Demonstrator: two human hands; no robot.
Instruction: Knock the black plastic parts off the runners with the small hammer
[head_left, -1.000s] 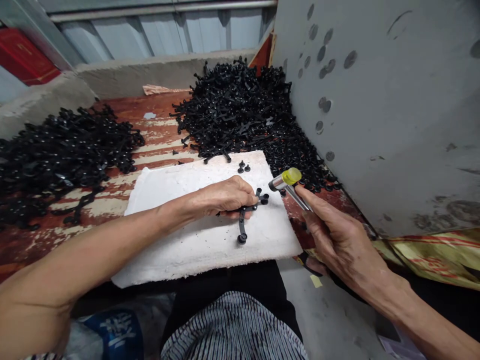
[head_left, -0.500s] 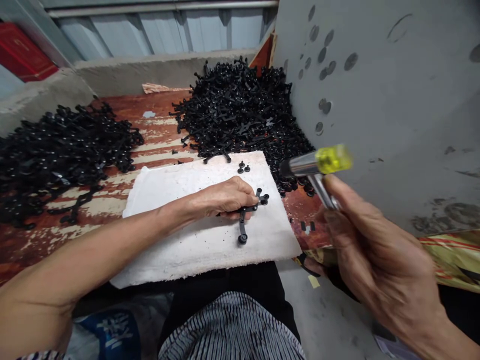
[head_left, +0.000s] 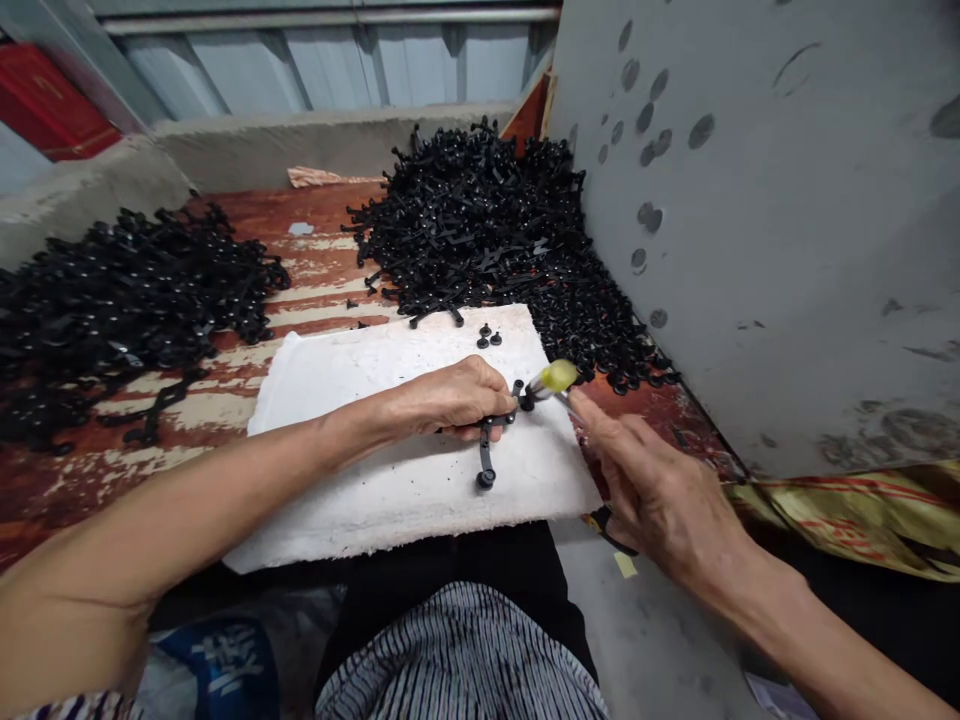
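My left hand (head_left: 469,392) is closed on a black plastic part with jointed arms (head_left: 486,458), pressing it against the white board (head_left: 360,390). One arm of the part points toward me and ends in a round foot; shorter ends stick out beyond my fingertips. In my right hand (head_left: 660,480) is a small hammer (head_left: 553,378) with a yellow-green end. Its head, blurred by motion, is down at the round end of the part, close to my left fingertips. Whether it touches cannot be made out. Three small black plugs (head_left: 484,342) lie near the board's far edge.
A large heap of black parts (head_left: 472,220) rises behind the board, with small round pieces at its right. Another heap (head_left: 112,310) lies at the left on the worn red tabletop (head_left: 315,265). A grey panel (head_left: 765,230) stands along the right.
My right hand has swung the hammer down and to the left, from above the board's right side to the part. My left hand has stayed in place on the part.
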